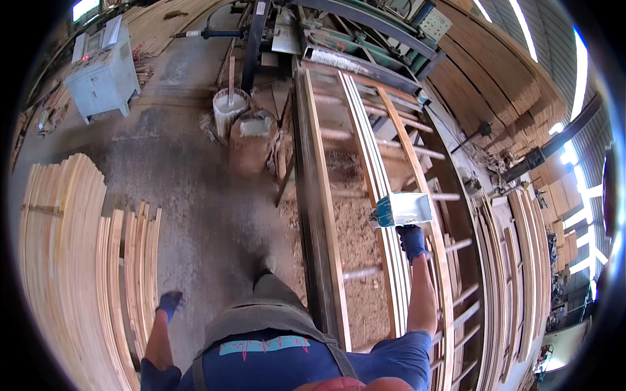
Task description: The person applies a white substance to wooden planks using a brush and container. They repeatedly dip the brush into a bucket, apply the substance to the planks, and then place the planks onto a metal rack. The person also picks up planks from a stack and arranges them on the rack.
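Observation:
My right hand (411, 242), in a dark blue glove, is closed around the near side of a box-shaped glue spreader (412, 209). White on the inside and teal at its left end, the spreader rests on or just above a row of narrow wooden strips (366, 143). White bands run along those strips. One single strip (319, 176) lies to their left and another (405, 140) to their right, all on a long roller frame (305, 254). My left hand (171, 304), also gloved, hangs beside a stack of boards (134, 274); blur hides its fingers.
A bucket (229, 107) of white liquid with a stick stands left of the frame, near a wooden block (251, 146). A machine (365, 49) spans the far end. Far left stands a grey cabinet (103, 81). Stacked boards (59, 241) line the left; planks (515, 260) lie right.

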The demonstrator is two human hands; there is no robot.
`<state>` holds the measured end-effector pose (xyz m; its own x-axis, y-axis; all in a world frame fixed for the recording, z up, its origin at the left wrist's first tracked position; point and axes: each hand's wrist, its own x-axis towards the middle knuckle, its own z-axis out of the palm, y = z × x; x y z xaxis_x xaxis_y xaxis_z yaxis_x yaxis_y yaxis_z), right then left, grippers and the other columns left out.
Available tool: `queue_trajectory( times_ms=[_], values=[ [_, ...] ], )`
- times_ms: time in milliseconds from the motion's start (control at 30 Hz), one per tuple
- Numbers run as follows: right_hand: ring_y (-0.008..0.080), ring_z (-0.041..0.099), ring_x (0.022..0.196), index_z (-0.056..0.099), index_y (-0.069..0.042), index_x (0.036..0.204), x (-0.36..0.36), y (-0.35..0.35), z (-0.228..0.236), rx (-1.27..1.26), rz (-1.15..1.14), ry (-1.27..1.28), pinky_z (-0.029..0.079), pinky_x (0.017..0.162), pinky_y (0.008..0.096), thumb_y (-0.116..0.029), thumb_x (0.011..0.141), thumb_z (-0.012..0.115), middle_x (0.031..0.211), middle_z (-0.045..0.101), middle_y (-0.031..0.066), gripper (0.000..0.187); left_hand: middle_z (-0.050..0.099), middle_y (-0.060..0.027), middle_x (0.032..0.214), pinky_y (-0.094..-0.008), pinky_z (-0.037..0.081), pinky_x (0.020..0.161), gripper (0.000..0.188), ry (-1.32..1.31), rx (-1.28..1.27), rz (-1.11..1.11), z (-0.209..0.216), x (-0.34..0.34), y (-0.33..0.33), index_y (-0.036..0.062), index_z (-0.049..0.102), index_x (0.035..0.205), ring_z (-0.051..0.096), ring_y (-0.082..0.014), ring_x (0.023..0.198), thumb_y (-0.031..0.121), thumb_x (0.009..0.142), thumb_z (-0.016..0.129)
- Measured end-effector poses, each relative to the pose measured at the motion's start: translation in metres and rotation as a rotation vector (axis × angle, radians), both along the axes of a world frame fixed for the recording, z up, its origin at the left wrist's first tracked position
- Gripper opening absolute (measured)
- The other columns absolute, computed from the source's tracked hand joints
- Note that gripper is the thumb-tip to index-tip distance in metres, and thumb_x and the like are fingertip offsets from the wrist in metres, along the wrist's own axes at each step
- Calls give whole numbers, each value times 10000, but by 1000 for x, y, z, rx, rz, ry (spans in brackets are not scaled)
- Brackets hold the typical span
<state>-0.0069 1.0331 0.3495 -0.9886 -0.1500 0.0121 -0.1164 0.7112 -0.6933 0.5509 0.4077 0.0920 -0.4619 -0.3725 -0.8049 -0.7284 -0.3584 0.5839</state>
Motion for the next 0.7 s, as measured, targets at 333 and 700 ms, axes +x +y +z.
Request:
queue_trajectory(
  times_ms=[333, 700],
  values=[
    [139, 494, 419, 634, -84, 762, -255, -173, 21, -2, 62, 76, 385, 392, 314, -346, 847, 645, 545, 521, 32, 276, 671, -144, 1008, -401, 472, 681, 336, -282, 197, 217, 41, -79, 13, 89, 541, 1126, 649, -248, 789, 343, 907, 527],
    [77, 386, 378, 571, -118, 718, -365, -296, 98, -285, -226, -147, 294, 352, 256, -292, 851, 665, 517, 436, -31, 238, 672, -110, 989, -383, 478, 688, 391, -169, 265, 90, -25, -284, -116, 101, 542, 1196, 648, -237, 812, 356, 900, 557]
  ],
)
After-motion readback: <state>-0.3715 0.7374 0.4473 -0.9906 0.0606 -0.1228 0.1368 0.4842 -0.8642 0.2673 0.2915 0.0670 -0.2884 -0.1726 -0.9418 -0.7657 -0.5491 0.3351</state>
